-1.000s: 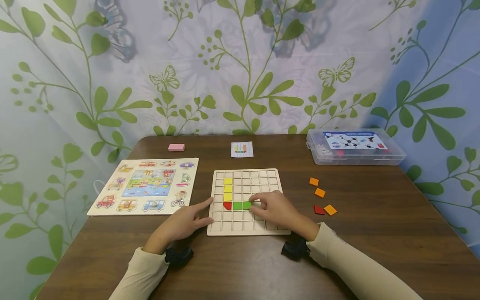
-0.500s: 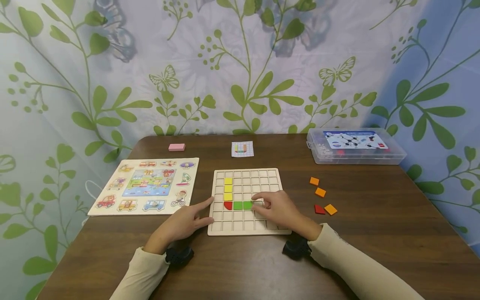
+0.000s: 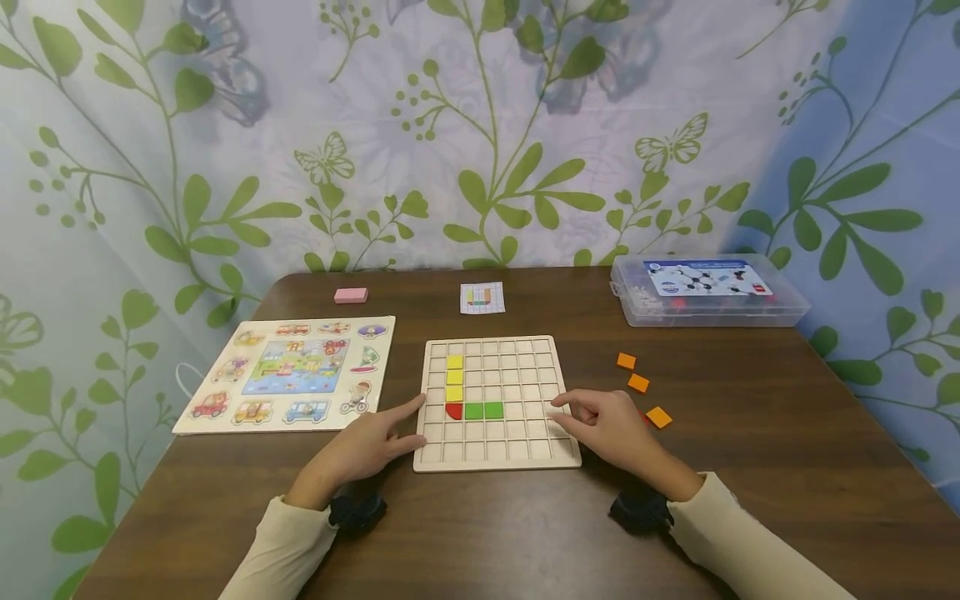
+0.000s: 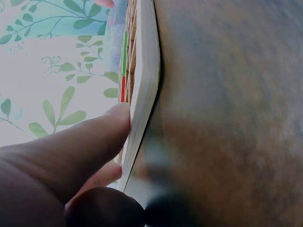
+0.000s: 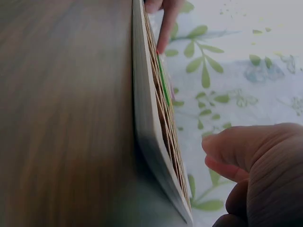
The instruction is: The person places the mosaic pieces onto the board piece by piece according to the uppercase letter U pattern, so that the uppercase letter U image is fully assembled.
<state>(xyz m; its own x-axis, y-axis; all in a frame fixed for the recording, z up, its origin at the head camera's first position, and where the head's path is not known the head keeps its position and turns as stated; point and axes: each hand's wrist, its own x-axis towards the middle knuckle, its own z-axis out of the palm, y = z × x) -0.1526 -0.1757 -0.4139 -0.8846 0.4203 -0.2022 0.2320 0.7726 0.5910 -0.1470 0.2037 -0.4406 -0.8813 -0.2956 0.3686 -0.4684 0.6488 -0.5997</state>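
A wooden grid board [image 3: 517,458] lies flat on the table. In its cells sit three yellow square tiles [image 3: 454,377] in a column, a red quarter-round tile [image 3: 453,411] below them, and two green square tiles [image 3: 483,411] to the right of the red one. My left hand [image 3: 367,446] touches the board's left edge with thumb and forefinger extended, as the left wrist view also shows. Over the right edge hovers my right hand [image 3: 618,429], thumb and forefinger apart, nothing between them. Beyond it lie three orange square tiles [image 3: 638,383] and another red tile [image 3: 644,415], mostly hidden by the hand.
A picture puzzle board [image 3: 292,367] lies to the left. At the back are a pink block [image 3: 350,296], a small pattern card [image 3: 482,297] and a clear plastic case [image 3: 708,292]. A patterned cloth [image 3: 465,125] hangs behind the table [image 3: 510,542].
My right hand has let go of the right-hand green tile and moved right, off the middle of the board to its right edge. The left hand has stayed in place.
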